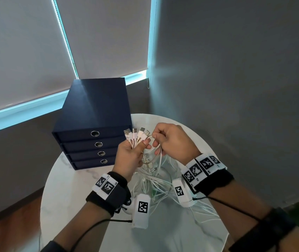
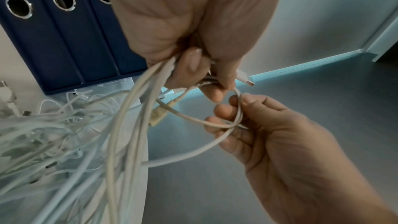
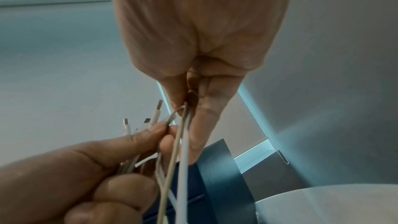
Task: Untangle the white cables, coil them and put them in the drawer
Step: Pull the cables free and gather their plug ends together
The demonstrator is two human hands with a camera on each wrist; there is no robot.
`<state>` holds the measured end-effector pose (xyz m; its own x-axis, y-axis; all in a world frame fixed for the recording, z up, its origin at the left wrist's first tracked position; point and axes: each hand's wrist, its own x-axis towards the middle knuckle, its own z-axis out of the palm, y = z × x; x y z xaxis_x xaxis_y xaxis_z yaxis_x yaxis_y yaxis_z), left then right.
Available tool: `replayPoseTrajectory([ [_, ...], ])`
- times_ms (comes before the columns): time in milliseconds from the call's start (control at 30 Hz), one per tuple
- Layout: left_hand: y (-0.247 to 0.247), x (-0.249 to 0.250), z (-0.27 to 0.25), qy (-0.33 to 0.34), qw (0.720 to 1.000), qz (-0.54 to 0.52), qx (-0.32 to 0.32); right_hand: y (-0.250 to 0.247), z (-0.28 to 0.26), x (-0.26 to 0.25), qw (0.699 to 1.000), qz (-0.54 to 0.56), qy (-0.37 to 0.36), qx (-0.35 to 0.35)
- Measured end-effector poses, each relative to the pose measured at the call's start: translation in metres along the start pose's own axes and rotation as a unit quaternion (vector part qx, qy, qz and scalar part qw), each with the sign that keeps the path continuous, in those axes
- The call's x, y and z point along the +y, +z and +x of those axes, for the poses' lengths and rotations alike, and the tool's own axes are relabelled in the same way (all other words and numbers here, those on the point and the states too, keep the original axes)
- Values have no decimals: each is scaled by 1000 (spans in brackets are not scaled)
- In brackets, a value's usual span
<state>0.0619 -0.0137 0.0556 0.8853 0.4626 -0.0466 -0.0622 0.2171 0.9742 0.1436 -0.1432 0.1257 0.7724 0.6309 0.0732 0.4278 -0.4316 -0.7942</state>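
Note:
My left hand grips a bunch of white cables just below their USB plugs, which fan upward. The cables hang from that fist into a tangled white heap on the round table. My right hand is close beside the left and pinches one cable loop between thumb and fingers. In the right wrist view that cable runs down from the pinch. A dark blue drawer unit with several shut drawers stands at the table's back left.
The white round table is small; its edge curves near the heap on the right. Wrist camera housings hang below both wrists over the table. Grey walls and window blinds close in behind.

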Motion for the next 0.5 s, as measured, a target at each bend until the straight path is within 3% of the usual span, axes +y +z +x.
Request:
replayPoseTrajectory([
  [200, 0, -1, 1, 2, 999, 6, 46, -6, 0, 9, 993, -104, -46, 31],
  [333, 3, -4, -1, 31, 993, -7, 112, -6, 5, 18, 998, -8, 10, 69],
  [400, 6, -3, -7, 50, 995, 7, 82, -7, 5, 20, 992, 83, 46, 80],
  [500, 12, -4, -17, 17, 1000, 22, -15, -8, 5, 19, 972, 200, 94, 81],
])
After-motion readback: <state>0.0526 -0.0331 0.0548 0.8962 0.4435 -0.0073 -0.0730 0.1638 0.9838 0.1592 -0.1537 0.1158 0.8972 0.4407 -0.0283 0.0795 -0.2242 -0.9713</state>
